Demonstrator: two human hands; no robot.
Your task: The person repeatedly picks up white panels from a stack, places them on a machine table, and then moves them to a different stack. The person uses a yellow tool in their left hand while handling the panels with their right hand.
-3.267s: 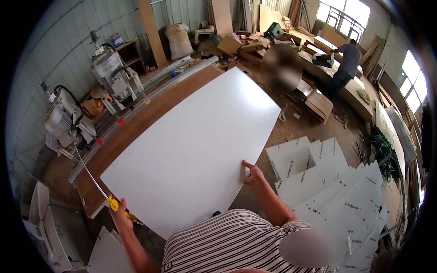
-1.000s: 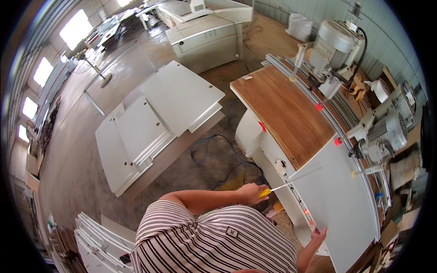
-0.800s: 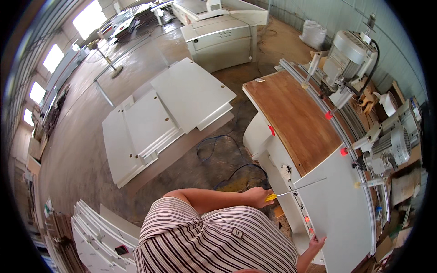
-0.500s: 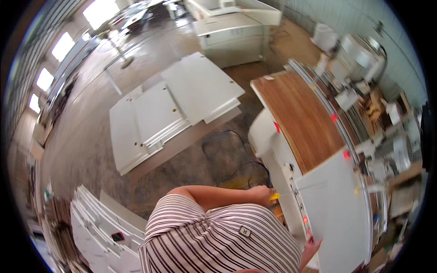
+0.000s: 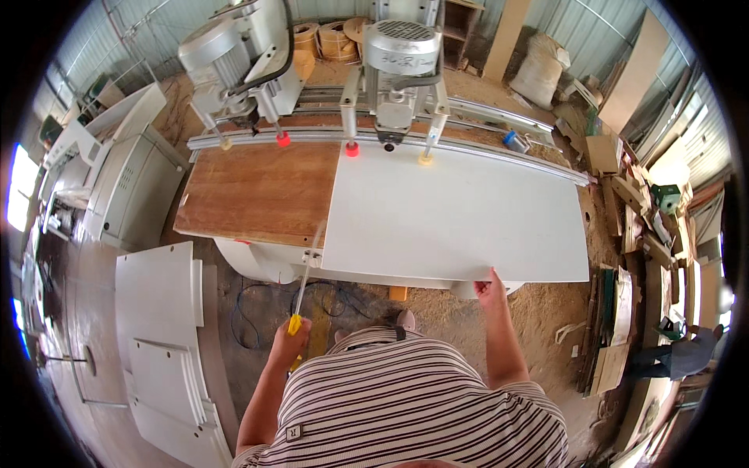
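A yellow-handled air blow gun is in my left hand, its fingers wrapped round the handle. The gun's long thin nozzle reaches up to the left end of a white panel. My right hand pinches the near edge of this panel, thumb on top and the fingers below partly hidden. The panel lies flat on the drilling machine's bed, beside a brown wooden board. Two grey motor heads stand over the far edge, with red and yellow round pads on rods near the panel.
White panels lie stacked at the left, beyond a dark hose on the floor. A white machine cabinet stands farther back. Wood offcuts pile up on the right, where another person bends. A stuffed sack leans by the wall.
The view has swung right to face the machine squarely. The blow gun stays in my left hand, its nozzle now showing against the panel's left end. My right hand is still at the panel's near edge.
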